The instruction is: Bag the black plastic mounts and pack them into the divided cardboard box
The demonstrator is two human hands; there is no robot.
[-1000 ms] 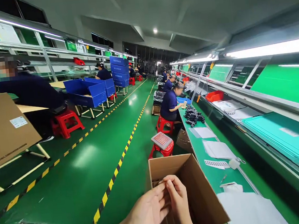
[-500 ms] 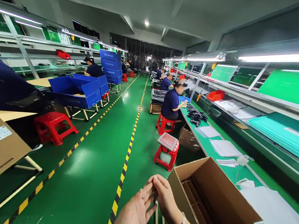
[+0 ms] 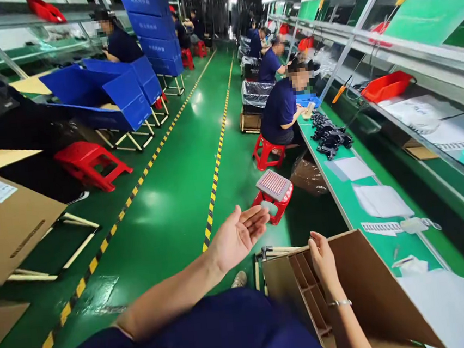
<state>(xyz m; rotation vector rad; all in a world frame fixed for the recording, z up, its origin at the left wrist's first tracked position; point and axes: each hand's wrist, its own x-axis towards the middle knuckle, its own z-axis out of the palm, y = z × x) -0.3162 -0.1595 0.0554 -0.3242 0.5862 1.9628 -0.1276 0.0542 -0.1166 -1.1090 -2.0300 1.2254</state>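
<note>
My left hand (image 3: 238,235) is raised over the green floor, palm up, fingers stretched out and empty. My right hand (image 3: 323,258) rests on the rim of an open brown cardboard box (image 3: 374,286) with cardboard dividers (image 3: 308,287) inside; its fingers curl over the edge, and whether they grip it is unclear. The box leans against the green workbench (image 3: 341,196) on my right. A red stool with a gridded cushion (image 3: 273,189) stands just beyond my left hand.
White sheets (image 3: 378,201) and black parts (image 3: 329,137) lie on the bench. A seated person in dark blue (image 3: 281,109) works further along it. Yellow-black floor tape (image 3: 216,175) marks the aisle. Blue crates (image 3: 101,96), a red stool (image 3: 89,163) and flat cardboard (image 3: 6,217) stand on the left.
The view has tilted down. My hands, held together a second ago, have parted: the left lifted out palm up, the right went to the box rim.
</note>
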